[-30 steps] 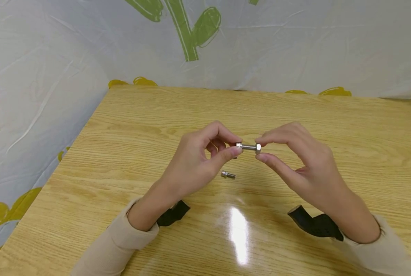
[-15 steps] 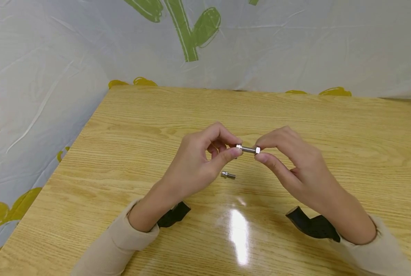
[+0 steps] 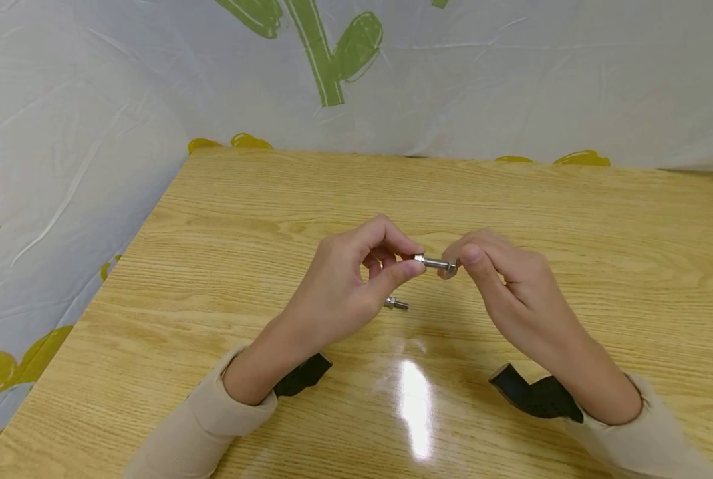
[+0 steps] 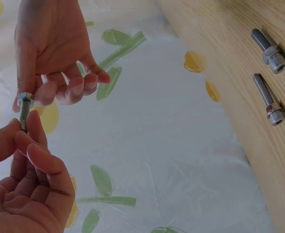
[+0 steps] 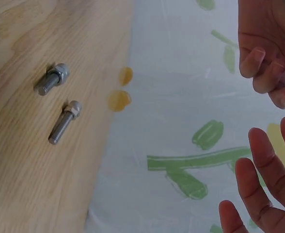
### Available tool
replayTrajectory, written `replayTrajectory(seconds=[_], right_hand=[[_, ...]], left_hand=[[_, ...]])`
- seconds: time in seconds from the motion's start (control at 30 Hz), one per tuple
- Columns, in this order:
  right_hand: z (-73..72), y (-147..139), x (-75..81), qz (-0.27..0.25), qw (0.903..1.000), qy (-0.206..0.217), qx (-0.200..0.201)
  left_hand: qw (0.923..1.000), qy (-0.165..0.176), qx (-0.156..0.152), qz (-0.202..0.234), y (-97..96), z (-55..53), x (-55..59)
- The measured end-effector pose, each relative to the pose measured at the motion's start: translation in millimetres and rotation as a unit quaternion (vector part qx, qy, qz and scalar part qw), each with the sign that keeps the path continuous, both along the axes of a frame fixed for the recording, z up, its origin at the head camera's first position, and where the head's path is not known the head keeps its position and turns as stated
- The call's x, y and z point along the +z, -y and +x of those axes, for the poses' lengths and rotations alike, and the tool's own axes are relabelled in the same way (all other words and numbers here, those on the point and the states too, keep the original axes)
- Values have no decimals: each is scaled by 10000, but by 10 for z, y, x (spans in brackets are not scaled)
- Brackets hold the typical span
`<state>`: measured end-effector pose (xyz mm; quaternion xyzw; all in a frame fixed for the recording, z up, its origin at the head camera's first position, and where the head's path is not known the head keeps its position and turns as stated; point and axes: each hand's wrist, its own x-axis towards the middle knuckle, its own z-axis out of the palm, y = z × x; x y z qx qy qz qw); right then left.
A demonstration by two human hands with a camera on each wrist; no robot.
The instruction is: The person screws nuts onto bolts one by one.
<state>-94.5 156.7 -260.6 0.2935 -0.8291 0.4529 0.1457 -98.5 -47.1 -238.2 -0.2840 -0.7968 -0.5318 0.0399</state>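
In the head view my left hand [image 3: 347, 279] pinches the head end of a silver bolt [image 3: 435, 263] between thumb and forefinger, above the table. A hex nut [image 3: 451, 268] sits at the bolt's right end. Beside it, my right hand [image 3: 515, 289] has its forefinger behind the nut and its thumb lifted off. The left wrist view shows the bolt's bare thread [image 4: 24, 114] between the left fingertips and the nut. Seen from the right wrist, the right fingers [image 5: 261, 145] are relaxed and spread; the held bolt is mostly out of frame there.
Two more bolts with nuts lie on the wooden table [image 3: 243, 219]: a thicker bolt [image 4: 269, 52] and a slimmer bolt [image 4: 269, 102]. The left hand hides the thicker one in the head view. A patterned sheet [image 3: 482, 80] hangs behind the table. Black wrist mounts [image 3: 536, 394] sit under both wrists.
The right thumb has come off the nut and swung up, while the right forefinger slid past behind it. The right hand has shifted slightly left and nearer. The left hand has hardly moved.
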Motion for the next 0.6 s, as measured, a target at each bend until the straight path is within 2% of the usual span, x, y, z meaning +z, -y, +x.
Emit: replayTrajectory(seconds=[0.13,0.27,0.37,0.47,0.6], right_hand=[[-46,-125,-60,46,9999,-92,131],[-90,-181,-86,101,9969,-590,514],[-92,-153,-74,51,9939,-916,605],[-104,-143,-96,8,9923,-1097,582],[-85,-116,-57,160,9931,-1054,480]], left_hand=[[10000,55,9,26,6,5,2],[10000,68,31,48,12,3,14],[10000,51,32,60,15,0,18],[10000,66,24,66,17,-2,17],[9999,86,6,56,15,-2,9]])
